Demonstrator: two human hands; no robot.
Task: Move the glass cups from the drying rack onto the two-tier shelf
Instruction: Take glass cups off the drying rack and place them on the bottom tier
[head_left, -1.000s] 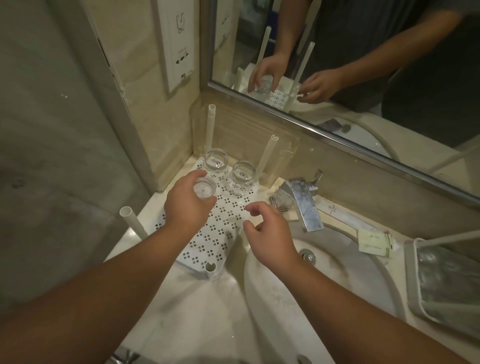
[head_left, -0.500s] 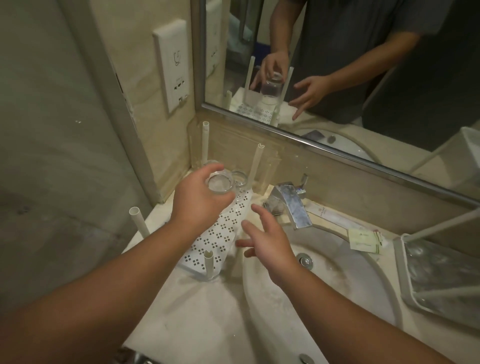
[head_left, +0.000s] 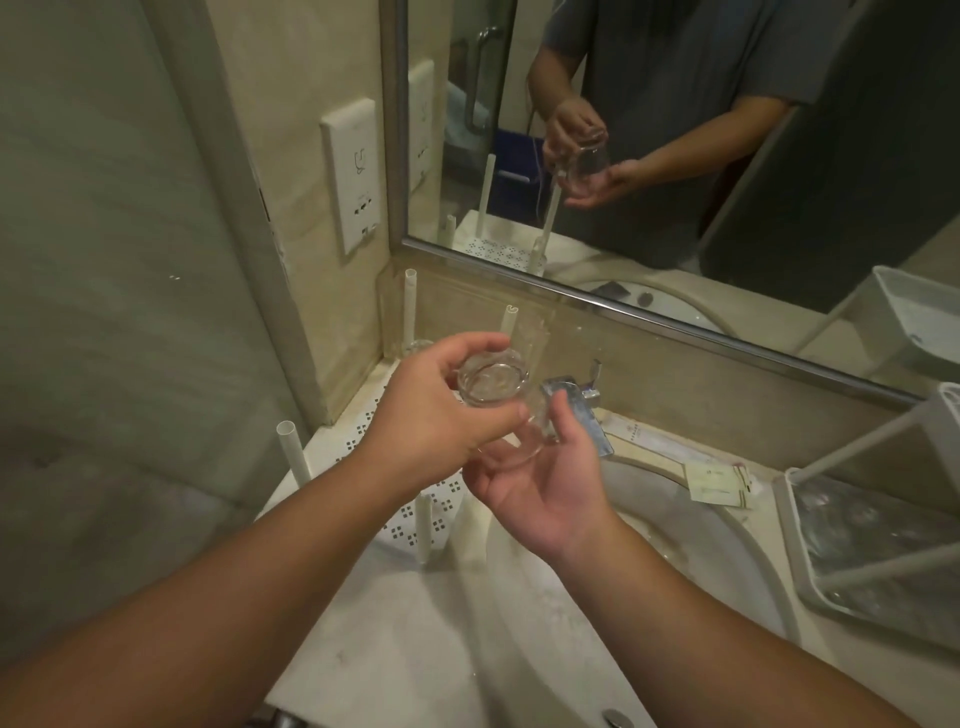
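Note:
My left hand (head_left: 431, 415) grips a clear glass cup (head_left: 491, 382) from above, base up, held in the air over the white perforated drying rack (head_left: 363, 431). My right hand (head_left: 545, 488) lies palm up just under the cup's lower rim, its thumb touching the glass wall. Another glass cup (head_left: 418, 347) stands at the rack's back corner, mostly hidden behind my left hand. The white two-tier shelf (head_left: 784, 519) stands at the far right on the counter, and its lower tray looks lined with something shiny.
A chrome faucet (head_left: 587, 415) sits behind my right hand, above the white sink basin (head_left: 701, 545). Upright white posts (head_left: 291, 452) rise from the rack. Paper packets (head_left: 717, 483) lie between faucet and shelf. A wall socket (head_left: 353, 176) and a mirror are behind.
My left hand lifted the cup off the rack and carried it up and to the right. My right hand turned palm up and came under the cup.

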